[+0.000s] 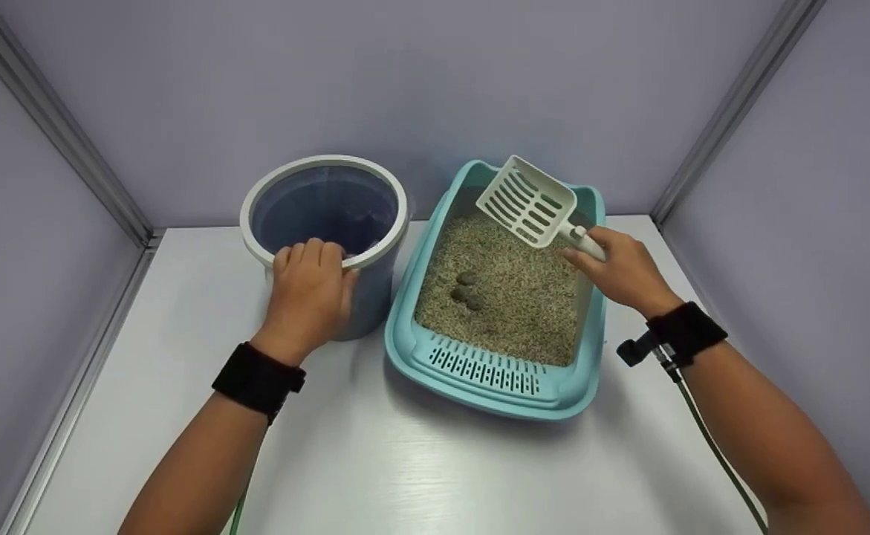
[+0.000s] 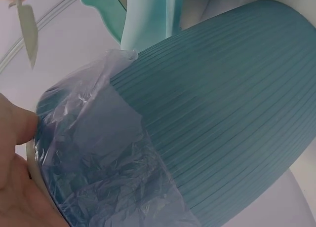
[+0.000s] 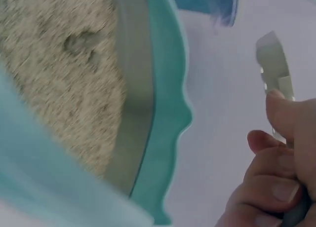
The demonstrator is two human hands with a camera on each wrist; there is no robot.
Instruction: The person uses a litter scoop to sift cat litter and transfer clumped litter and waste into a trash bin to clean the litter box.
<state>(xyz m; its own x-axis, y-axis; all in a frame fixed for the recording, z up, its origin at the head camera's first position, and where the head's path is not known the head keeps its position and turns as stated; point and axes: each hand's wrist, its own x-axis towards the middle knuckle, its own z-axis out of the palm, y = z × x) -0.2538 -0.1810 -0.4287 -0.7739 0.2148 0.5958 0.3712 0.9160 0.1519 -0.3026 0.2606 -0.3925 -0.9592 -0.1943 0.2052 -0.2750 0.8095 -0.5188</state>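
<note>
Pale walls (image 1: 435,82) enclose the tabletop (image 1: 360,461). Left grip (image 1: 307,293) holds the bin (image 1: 371,297) at its near rim (image 1: 380,254); right grip (image 1: 619,271) holds the scoop (image 1: 530,200) above the far part of the tray (image 1: 494,405). Scooping seems underway; next probably calls for lowering toward the clumps (image 1: 473,302).

Pale lavender walls (image 1: 435,74), grey corner strips (image 1: 739,108), glossy white tabletop (image 1: 420,483)

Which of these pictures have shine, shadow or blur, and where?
Head view: pale sheen on the white table, soft shadow around the litter box; left wrist view: small glints on the crinkled plastic bag; right wrist view: the litter box wall at lower left looks blurred, the litter slightly soft.
</note>
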